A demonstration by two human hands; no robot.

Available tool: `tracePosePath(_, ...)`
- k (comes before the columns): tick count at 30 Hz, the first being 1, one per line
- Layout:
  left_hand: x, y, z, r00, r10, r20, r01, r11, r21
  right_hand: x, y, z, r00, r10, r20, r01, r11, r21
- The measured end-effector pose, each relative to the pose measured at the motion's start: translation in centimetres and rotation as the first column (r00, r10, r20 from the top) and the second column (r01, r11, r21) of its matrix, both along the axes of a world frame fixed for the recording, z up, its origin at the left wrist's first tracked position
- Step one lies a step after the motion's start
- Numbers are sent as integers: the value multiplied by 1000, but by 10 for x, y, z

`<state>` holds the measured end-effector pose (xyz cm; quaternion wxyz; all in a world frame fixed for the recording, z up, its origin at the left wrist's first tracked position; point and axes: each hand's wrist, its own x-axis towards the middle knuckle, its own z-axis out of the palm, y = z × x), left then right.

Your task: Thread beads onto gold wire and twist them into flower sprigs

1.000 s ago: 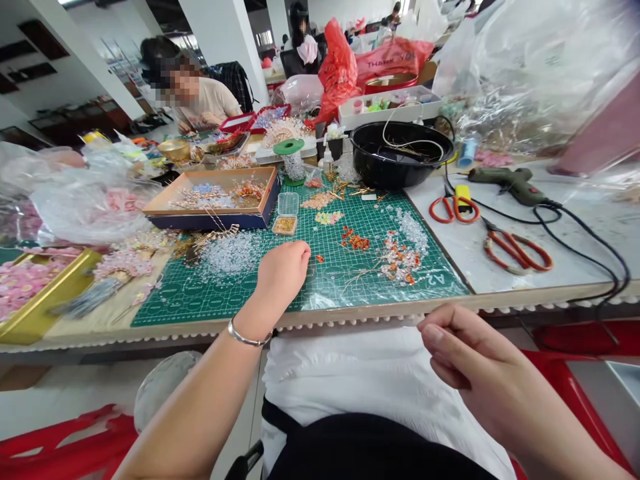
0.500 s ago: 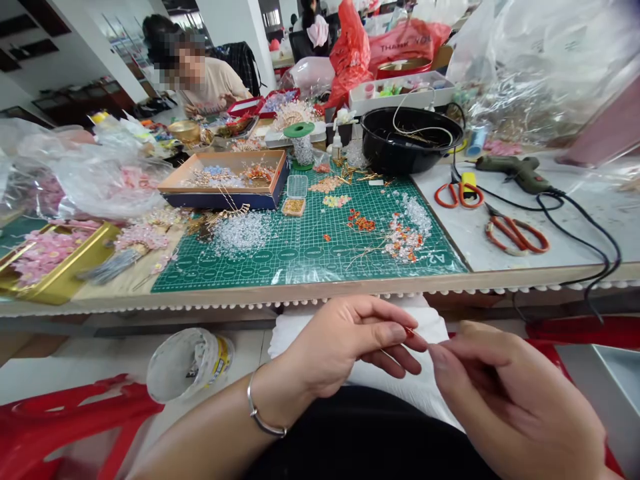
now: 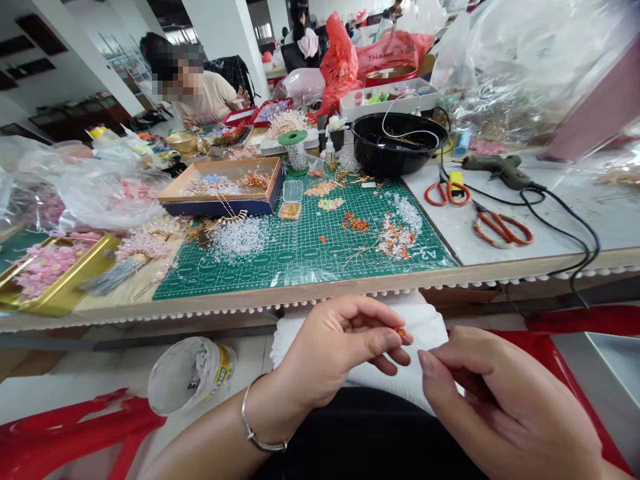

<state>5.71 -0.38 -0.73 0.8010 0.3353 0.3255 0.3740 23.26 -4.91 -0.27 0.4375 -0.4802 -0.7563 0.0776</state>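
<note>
Between the thumb and fingers of my left hand (image 3: 345,347) is a small orange bead piece (image 3: 401,333). A thin wire (image 3: 414,346) runs from it towards my right hand (image 3: 500,393), whose thumb and forefinger pinch the wire's other end. Both hands are in front of the table edge, above my lap. On the green cutting mat (image 3: 300,257) beyond them lie loose orange beads (image 3: 355,221), a heap of clear beads (image 3: 237,239) and a cluster of clear and orange beads on wires (image 3: 397,239).
Red-handled scissors (image 3: 503,227), smaller scissors (image 3: 447,193) and a glue gun (image 3: 500,170) lie on the right. A shallow box (image 3: 220,207), a black basin (image 3: 395,160) and a gold tray (image 3: 75,283) stand on the table. A white bucket (image 3: 175,380) is below. A person (image 3: 205,93) sits opposite.
My hands have drawn slightly apart, so the wire between them shows more clearly. The orange bead piece at my left fingertips is now more visible. The view has shifted slightly.
</note>
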Motion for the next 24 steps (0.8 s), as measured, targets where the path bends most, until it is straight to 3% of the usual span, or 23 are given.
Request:
tracePosePath(12, 0, 0, -1, 1000, 0, 16, -1, 1000, 30, -2, 1, 2, 1000, -11, 15, 10, 1000, 12)
tracePosePath(24, 1, 2, -2, 1000, 4, 24, -3, 999, -33, 0, 4, 0, 999, 26, 20, -26, 999, 32)
